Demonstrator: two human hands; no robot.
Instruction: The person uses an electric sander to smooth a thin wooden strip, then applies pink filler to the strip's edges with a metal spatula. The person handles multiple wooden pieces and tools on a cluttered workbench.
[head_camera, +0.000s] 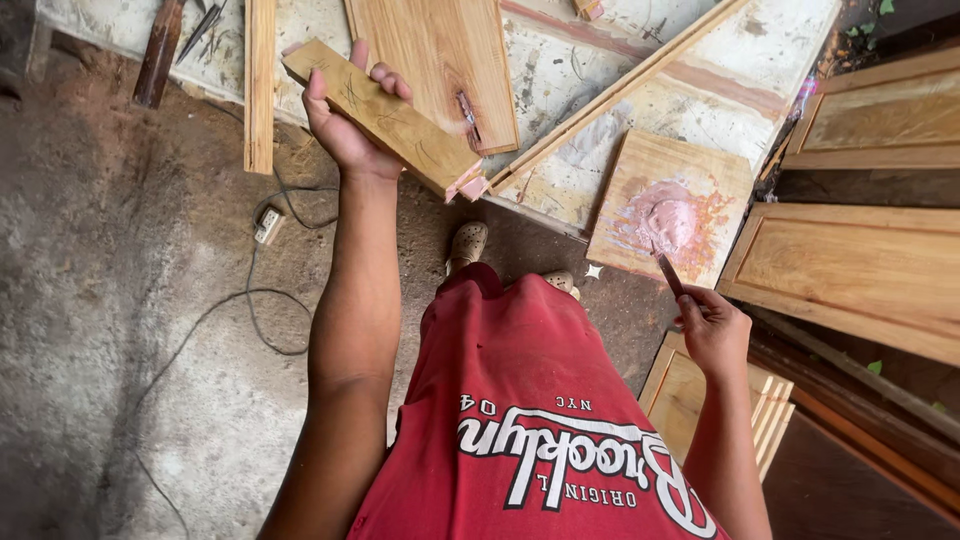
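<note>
My left hand (345, 125) holds a short thick wooden block (385, 117) raised in front of me; pink filler coats the block's near end (470, 187). My right hand (712, 328) grips a narrow putty knife (667, 270) with its blade pointing up towards a square wooden board (705, 180) smeared with a mound of pink filler (668, 216). The two hands are well apart.
A paint-stained work board (720, 80) lies ahead, with planks (440, 50) and a long thin strip (620, 90) on it. Panelled wooden doors (860, 270) sit at the right. A cable and socket (267, 224) trail over the concrete floor at the left. My feet (467, 245) stand below the board.
</note>
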